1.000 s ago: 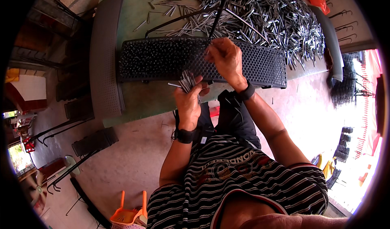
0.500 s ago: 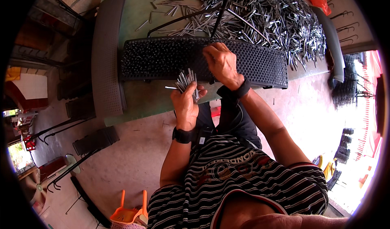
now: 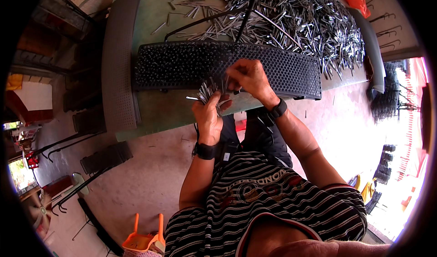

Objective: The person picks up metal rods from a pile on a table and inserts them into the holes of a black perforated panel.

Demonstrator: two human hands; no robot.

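the left hand (image 3: 210,115) clenches a fanned bundle of metal pins (image 3: 208,89) just before the black perforated panel (image 3: 182,65). the right hand (image 3: 249,77) pinches one pin from the bundle; filling looks midway, and seating it calls for finding an unfilled hole.

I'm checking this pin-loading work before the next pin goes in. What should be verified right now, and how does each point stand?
1. Left hand grips a bundle of metal pins: ok.
2. Right hand is at the bundle, fingers pinched: ok.
3. Single pin separated in the right fingers: cannot tell.
4. Black perforated panel lies flat on the green table: ok.
5. Loose pin pile lies behind the panel: ok.
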